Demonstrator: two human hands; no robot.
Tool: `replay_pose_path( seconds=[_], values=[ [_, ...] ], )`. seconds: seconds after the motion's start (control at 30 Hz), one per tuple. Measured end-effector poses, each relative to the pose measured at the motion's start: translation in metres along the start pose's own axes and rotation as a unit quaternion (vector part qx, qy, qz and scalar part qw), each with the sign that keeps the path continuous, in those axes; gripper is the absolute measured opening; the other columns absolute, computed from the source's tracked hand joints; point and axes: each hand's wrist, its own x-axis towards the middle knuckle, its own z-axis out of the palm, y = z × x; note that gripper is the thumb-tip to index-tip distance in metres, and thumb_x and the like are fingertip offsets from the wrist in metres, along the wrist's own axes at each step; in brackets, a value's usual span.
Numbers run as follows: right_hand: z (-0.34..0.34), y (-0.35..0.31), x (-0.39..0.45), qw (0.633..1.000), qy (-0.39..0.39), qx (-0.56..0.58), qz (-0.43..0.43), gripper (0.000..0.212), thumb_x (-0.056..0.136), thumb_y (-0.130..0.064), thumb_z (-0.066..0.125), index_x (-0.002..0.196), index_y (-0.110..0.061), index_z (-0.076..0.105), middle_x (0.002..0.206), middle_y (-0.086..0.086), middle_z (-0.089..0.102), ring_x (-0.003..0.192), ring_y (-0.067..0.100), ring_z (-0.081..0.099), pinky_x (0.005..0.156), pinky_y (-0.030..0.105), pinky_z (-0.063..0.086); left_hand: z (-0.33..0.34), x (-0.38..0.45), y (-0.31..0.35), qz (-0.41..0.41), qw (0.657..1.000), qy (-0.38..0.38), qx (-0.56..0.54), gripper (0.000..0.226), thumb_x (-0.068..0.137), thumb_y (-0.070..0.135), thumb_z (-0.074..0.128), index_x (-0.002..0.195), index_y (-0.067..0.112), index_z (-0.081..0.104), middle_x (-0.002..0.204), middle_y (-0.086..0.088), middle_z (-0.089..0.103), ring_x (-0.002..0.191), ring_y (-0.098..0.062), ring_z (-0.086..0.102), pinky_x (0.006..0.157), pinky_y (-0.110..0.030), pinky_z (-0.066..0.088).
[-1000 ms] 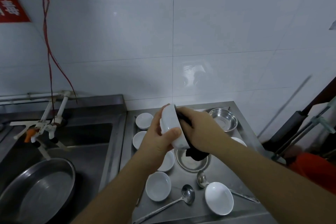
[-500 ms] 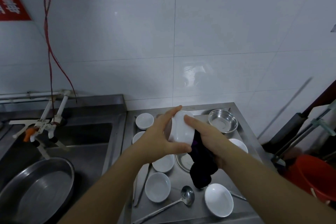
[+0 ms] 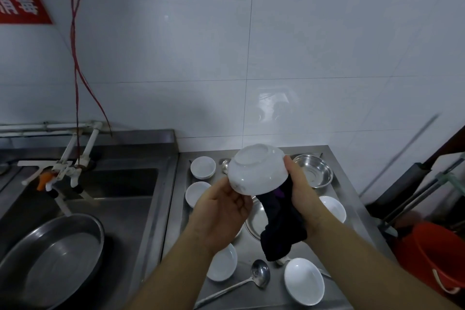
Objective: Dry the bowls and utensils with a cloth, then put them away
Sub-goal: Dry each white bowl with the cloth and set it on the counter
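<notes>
A white bowl (image 3: 258, 170) is held up over the steel counter (image 3: 352, 199), turned so its base faces me. My left hand (image 3: 224, 211) grips its lower rim from below. My right hand (image 3: 300, 189) holds a dark cloth (image 3: 281, 224) against the bowl's right side; the cloth hangs down under it. On the counter lie several white bowls (image 3: 304, 280), a steel bowl (image 3: 313, 170), a steel plate (image 3: 254, 219) and a ladle (image 3: 259, 275).
A steel sink (image 3: 105, 194) with a large steel basin (image 3: 50, 262) and a tap (image 3: 63, 173) lies to the left. An orange bucket (image 3: 437, 259) and dark poles stand at the right. The tiled wall is right behind the counter.
The bowl has been turned from edge-on to base toward me and raised a little. The cloth has come out of the bowl and now hangs below my right hand.
</notes>
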Motion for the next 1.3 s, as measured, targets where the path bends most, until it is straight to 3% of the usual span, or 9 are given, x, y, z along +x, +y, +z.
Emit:
replay_pose_path(
  seconds=[0.1,0.33,0.57,0.63,0.73,0.8,0.97,1.13,1.3],
  values=[
    [-0.001,0.002,-0.003,1.0,0.018,0.001,0.011,0.058,0.102,-0.059,0.053,0.125,-0.012,0.078,0.132,0.017,0.073,0.114,0.026,0.075,0.084,0.032,0.063,0.003,0.0,0.006,0.024,0.999,-0.001,-0.043,0.035,0.095,0.025,0.067,0.12,0.005,0.08,0.124,-0.014,0.076,0.106,-0.022,0.077,0.091,-0.031,0.064],
    [-0.013,0.008,-0.004,0.962,0.178,-0.2,0.049,0.045,0.099,-0.051,0.065,0.087,-0.011,0.083,0.073,0.009,0.074,0.055,0.022,0.067,0.052,0.028,0.052,0.003,0.005,0.037,0.105,0.993,0.036,0.05,0.045,0.106,0.023,0.051,0.142,-0.002,0.058,0.14,-0.021,0.067,0.129,-0.032,0.067,0.095,-0.038,0.063],
    [0.007,-0.022,-0.003,0.937,0.141,-0.214,-0.236,0.017,0.095,-0.048,0.066,0.106,-0.039,0.076,0.088,0.0,0.078,0.073,0.018,0.072,0.062,0.03,0.059,0.007,0.003,0.031,0.124,0.945,0.039,0.301,0.033,0.11,0.02,0.051,0.097,0.029,0.08,0.099,-0.003,0.08,0.086,-0.015,0.077,0.069,-0.024,0.06],
    [0.017,-0.025,-0.006,0.866,0.074,-0.35,-0.35,0.02,0.093,-0.047,0.063,0.111,-0.042,0.07,0.094,-0.009,0.075,0.085,0.011,0.072,0.072,0.023,0.058,0.013,0.001,0.026,0.119,0.939,0.01,0.324,0.019,0.107,0.02,0.056,0.104,0.019,0.074,0.1,-0.004,0.077,0.089,-0.017,0.073,0.072,-0.026,0.059],
    [0.016,-0.017,-0.003,0.657,0.01,-0.585,-0.475,0.027,0.092,-0.038,0.064,0.116,-0.026,0.07,0.103,-0.009,0.066,0.1,0.017,0.059,0.089,0.025,0.047,0.014,-0.005,0.019,0.132,0.912,-0.023,0.387,0.017,0.103,0.005,0.059,0.117,0.007,0.07,0.092,0.016,0.08,0.089,0.0,0.074,0.074,-0.015,0.057],
    [0.014,-0.013,-0.003,0.614,0.001,-0.615,-0.494,0.036,0.091,-0.038,0.068,0.12,-0.017,0.073,0.116,-0.004,0.064,0.113,0.019,0.054,0.101,0.026,0.042,0.011,-0.009,0.016,0.157,0.891,-0.015,0.427,0.025,0.102,-0.001,0.06,0.125,0.003,0.067,0.086,0.026,0.078,0.085,0.006,0.074,0.071,-0.012,0.056],
    [0.02,-0.013,-0.003,0.68,-0.021,-0.561,-0.471,0.03,0.092,-0.04,0.068,0.12,-0.03,0.065,0.113,-0.02,0.066,0.111,0.009,0.062,0.097,0.024,0.047,0.022,-0.021,0.026,0.153,0.875,-0.029,0.458,0.044,0.098,0.002,0.06,0.096,0.041,0.08,0.09,0.022,0.078,0.088,0.005,0.073,0.074,-0.012,0.055],
    [0.04,-0.027,0.01,0.827,0.069,-0.435,-0.349,0.015,0.092,-0.048,0.063,0.103,-0.04,0.069,0.09,-0.015,0.074,0.085,0.007,0.071,0.075,0.028,0.057,0.031,-0.023,0.026,0.162,0.923,-0.09,0.337,0.029,0.09,0.033,0.066,0.11,0.014,0.072,0.117,-0.016,0.074,0.109,-0.03,0.072,0.094,-0.048,0.063],
    [0.027,-0.048,0.029,0.949,0.091,-0.282,-0.111,0.025,0.092,-0.044,0.073,0.089,-0.02,0.079,0.082,0.006,0.074,0.074,0.025,0.069,0.071,0.039,0.054,0.038,-0.027,0.033,0.169,0.916,-0.112,0.346,0.029,0.097,0.035,0.063,0.116,0.015,0.072,0.115,-0.016,0.073,0.105,-0.028,0.07,0.091,-0.041,0.062]
  ],
)
